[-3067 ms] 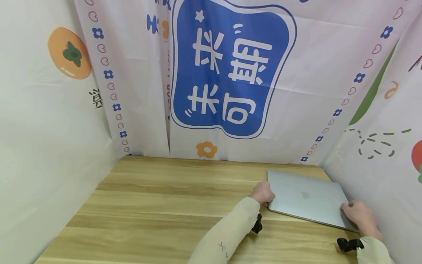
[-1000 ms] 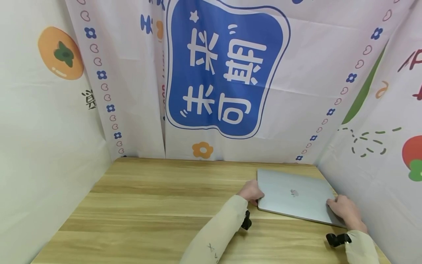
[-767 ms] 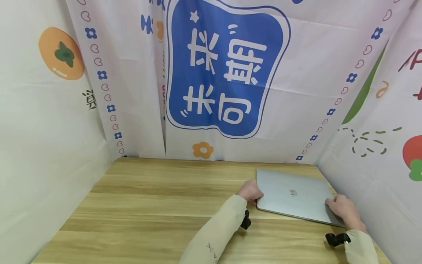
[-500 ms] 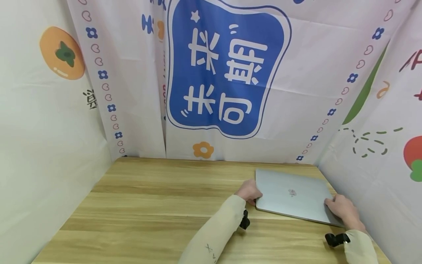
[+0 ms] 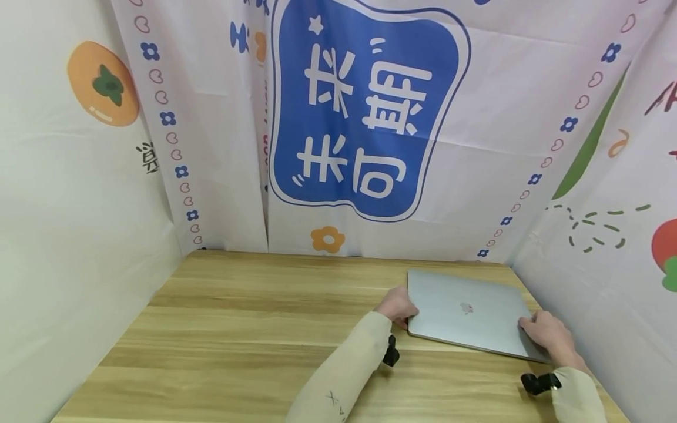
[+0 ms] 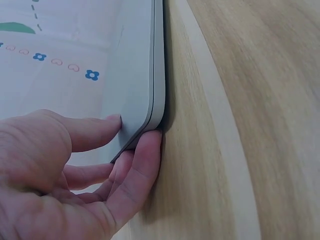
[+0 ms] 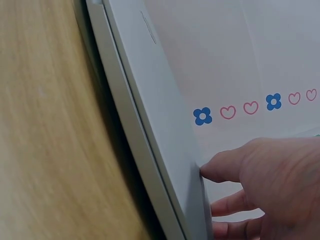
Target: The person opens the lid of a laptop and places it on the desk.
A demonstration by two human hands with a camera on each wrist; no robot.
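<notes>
A closed silver laptop (image 5: 460, 322) lies at the right of the wooden table, its lid with the apple mark facing up. My left hand (image 5: 396, 304) grips its left edge. In the left wrist view the thumb of that hand (image 6: 40, 155) presses the lid of the laptop (image 6: 135, 75) near a rounded corner, with fingertips tucked under the base. My right hand (image 5: 551, 333) holds the opposite edge. Seen from the right wrist, the thumb of this hand (image 7: 280, 175) sits on the lid's rim and the lower fingers are partly hidden behind the laptop (image 7: 155, 115).
The wooden table (image 5: 254, 341) extends to the left and front of the laptop. A printed white cloth (image 5: 233, 141) hangs behind it. Another cloth wall (image 5: 592, 282) rises close beside my right hand. Black wrist mounts (image 5: 391, 352) are strapped on both sleeves.
Both hands have slid the laptop a little to the left along the table, still gripping its two edges. The head view has also shifted slightly.
</notes>
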